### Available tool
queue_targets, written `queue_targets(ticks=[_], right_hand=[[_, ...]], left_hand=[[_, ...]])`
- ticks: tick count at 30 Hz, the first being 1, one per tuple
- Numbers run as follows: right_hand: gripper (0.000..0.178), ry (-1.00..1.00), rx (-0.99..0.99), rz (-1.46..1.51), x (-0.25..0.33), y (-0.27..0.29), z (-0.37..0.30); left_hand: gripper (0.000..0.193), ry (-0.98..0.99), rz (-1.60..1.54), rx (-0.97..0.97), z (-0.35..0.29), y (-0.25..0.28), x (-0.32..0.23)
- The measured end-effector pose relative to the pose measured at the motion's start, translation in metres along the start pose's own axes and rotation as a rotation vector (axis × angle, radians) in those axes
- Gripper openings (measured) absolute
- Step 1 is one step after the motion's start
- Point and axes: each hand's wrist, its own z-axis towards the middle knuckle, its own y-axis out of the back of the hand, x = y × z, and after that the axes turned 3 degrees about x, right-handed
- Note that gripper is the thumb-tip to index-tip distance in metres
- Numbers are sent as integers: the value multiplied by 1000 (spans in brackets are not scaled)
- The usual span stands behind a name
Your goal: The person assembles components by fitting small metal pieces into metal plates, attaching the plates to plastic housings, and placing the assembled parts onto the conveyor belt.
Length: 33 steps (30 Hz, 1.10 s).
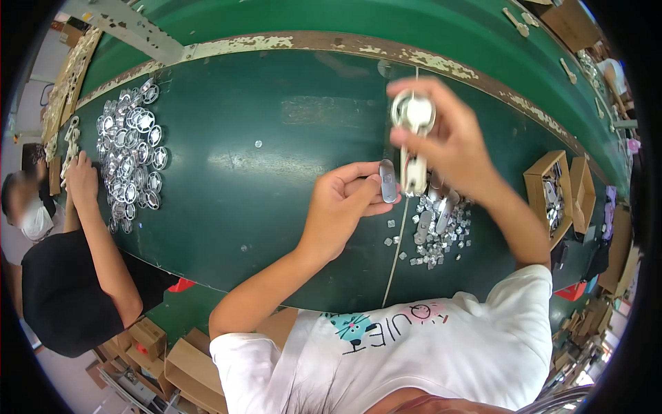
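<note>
My left hand [334, 208] pinches a small grey oval cover piece [388, 181] between thumb and fingers. Just to its right, my right hand [455, 148] grips a white part with a round ringed head [418, 110] and a straight handle pointing down, a little blurred by motion. The handle's lower end hangs close to the grey piece, with a small gap between them. Below that handle, many small silvery square pieces [441, 241] are scattered on the green table [276, 200]. A longer grey oval piece [423, 226] lies among them.
A heap of shiny silver rings [131, 152] covers the table's left part, where a co-worker's hand [83, 181] holds pale parts. Cardboard boxes [548, 186] with parts stand at the right. A worn rail [331, 43] runs along the far edge.
</note>
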Motion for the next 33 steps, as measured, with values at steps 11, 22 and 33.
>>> queue_targets(ticks=[11, 22, 33], right_hand=[[44, -103, 41, -200, -28, -6, -33], [42, -42, 62, -236, -32, -8, -34], [41, -364, 218, 219, -10, 16, -32]], left_hand=[[29, 59, 18, 61, -4, -7, -2], [31, 41, 36, 99, -2, -6, -1], [16, -473, 844, -2, -3, -7, 4]])
